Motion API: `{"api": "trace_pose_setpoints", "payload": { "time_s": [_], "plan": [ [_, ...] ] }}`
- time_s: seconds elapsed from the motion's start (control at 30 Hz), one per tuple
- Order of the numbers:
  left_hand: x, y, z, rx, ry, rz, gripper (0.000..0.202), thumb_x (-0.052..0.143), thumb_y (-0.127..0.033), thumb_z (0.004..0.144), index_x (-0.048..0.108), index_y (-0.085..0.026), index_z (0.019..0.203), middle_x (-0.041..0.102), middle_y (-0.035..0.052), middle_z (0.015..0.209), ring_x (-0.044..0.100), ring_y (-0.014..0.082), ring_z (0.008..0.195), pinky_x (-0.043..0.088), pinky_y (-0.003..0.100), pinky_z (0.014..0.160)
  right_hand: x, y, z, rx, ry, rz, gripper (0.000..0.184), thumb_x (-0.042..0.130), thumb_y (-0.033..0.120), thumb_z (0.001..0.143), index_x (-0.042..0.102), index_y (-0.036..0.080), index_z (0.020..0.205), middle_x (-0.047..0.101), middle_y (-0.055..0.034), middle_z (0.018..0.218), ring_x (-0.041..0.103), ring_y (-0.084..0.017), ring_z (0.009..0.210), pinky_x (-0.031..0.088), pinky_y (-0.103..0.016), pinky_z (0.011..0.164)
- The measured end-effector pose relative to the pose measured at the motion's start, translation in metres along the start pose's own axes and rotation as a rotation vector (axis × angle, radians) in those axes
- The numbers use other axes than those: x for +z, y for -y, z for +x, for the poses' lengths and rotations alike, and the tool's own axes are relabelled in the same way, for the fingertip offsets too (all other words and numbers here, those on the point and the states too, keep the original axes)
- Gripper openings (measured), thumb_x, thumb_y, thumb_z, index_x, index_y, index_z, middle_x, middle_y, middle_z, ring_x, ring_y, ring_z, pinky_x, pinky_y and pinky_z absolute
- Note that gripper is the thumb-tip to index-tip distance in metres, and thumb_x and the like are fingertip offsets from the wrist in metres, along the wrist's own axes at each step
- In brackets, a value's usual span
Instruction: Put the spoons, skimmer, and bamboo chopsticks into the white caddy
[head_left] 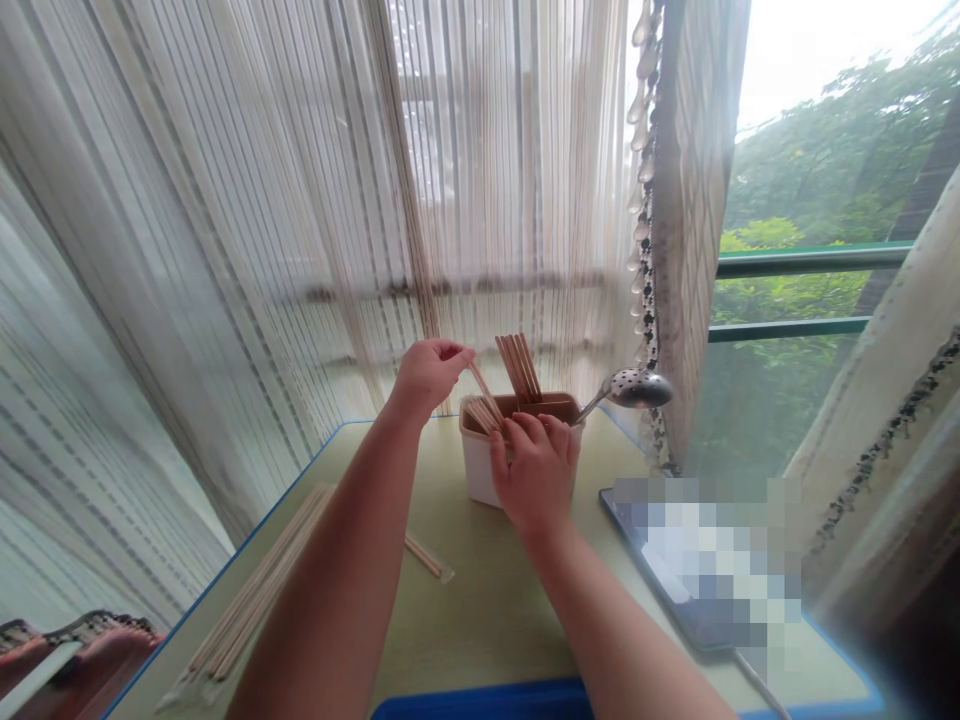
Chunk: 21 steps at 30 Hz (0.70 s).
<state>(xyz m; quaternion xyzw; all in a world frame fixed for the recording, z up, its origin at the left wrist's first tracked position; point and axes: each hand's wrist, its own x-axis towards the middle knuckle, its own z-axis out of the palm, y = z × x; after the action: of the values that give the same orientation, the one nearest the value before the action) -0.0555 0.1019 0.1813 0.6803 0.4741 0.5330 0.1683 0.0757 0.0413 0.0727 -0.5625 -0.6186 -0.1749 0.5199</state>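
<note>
My left hand (435,378) is closed in a pinch on the upper end of a pale wooden chopstick (481,383), which slants down into a white utensil holder (481,472). My right hand (534,468) lies over the holder's front wall, its fingers bent over the rim and the fingertips partly hidden inside. Beside its thumb, a bundle of pale chopsticks (482,412) leans at the holder's left side. Several brown chopsticks (519,365) stand upright at the back. A metal slotted ladle (637,388) leans out over the right rim.
Wrapped disposable chopsticks (259,590) lie along the table's left side, partly behind my left forearm. A short wrapped pair (427,556) lies between my arms. A tablet-like device (667,580) with a cable is at right. A blue object (487,702) sits at the front edge. Curtains (510,200) hang behind.
</note>
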Motion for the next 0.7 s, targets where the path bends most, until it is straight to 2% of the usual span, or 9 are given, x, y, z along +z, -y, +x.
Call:
{"api": "trace_pose_setpoints", "payload": {
  "time_s": [0.1, 0.27, 0.43, 0.6, 0.7],
  "plan": [
    [-0.003, -0.001, 0.0, 0.043, -0.037, 0.113, 0.032, 0.063, -0.045, 0.068, 0.069, -0.015, 0.077, 0.063, 0.0024, 0.063, 0.052, 0.0106, 0.054, 0.039, 0.023, 0.052, 0.0, 0.001, -0.001, -0.009, -0.001, -0.01, 0.026, 0.052, 0.033, 0.083, 0.069, 0.018, 0.095, 0.065, -0.005, 0.109, 0.044, -0.027, 0.109, 0.025, -0.044, 0.1],
    [-0.008, -0.012, -0.006, 0.037, -0.002, 0.306, 0.025, 0.064, -0.039, 0.066, 0.07, -0.016, 0.074, 0.065, 0.0031, 0.063, 0.055, 0.013, 0.058, 0.041, 0.026, 0.057, 0.0, 0.001, -0.001, -0.02, -0.001, -0.004, 0.028, 0.052, 0.032, 0.083, 0.067, 0.016, 0.1, 0.065, -0.0062, 0.111, 0.044, -0.027, 0.11, 0.024, -0.045, 0.101],
    [-0.006, -0.016, -0.01, -0.003, 0.123, 0.419, 0.022, 0.064, -0.036, 0.065, 0.07, -0.016, 0.073, 0.065, 0.0025, 0.063, 0.055, 0.0131, 0.057, 0.04, 0.025, 0.054, -0.002, 0.002, 0.0, -0.01, 0.01, 0.005, 0.029, 0.052, 0.033, 0.083, 0.066, 0.017, 0.102, 0.065, -0.0057, 0.109, 0.043, -0.026, 0.11, 0.024, -0.044, 0.101],
    [-0.001, -0.018, -0.01, -0.006, 0.231, 0.519, 0.028, 0.061, -0.041, 0.067, 0.07, -0.016, 0.076, 0.067, 0.0039, 0.07, 0.058, 0.0147, 0.063, 0.042, 0.024, 0.056, -0.003, 0.003, 0.0, -0.004, 0.033, -0.01, 0.026, 0.051, 0.035, 0.083, 0.068, 0.018, 0.095, 0.065, -0.0053, 0.108, 0.043, -0.026, 0.109, 0.023, -0.044, 0.101],
    [-0.002, -0.022, -0.011, -0.02, 0.281, 0.554, 0.034, 0.061, -0.043, 0.067, 0.069, -0.015, 0.085, 0.068, 0.0057, 0.078, 0.06, 0.016, 0.068, 0.044, 0.024, 0.057, -0.004, 0.003, 0.0, -0.004, 0.032, -0.021, 0.028, 0.05, 0.035, 0.084, 0.068, 0.019, 0.097, 0.063, -0.0061, 0.112, 0.043, -0.027, 0.11, 0.024, -0.044, 0.1]
  ]
}}
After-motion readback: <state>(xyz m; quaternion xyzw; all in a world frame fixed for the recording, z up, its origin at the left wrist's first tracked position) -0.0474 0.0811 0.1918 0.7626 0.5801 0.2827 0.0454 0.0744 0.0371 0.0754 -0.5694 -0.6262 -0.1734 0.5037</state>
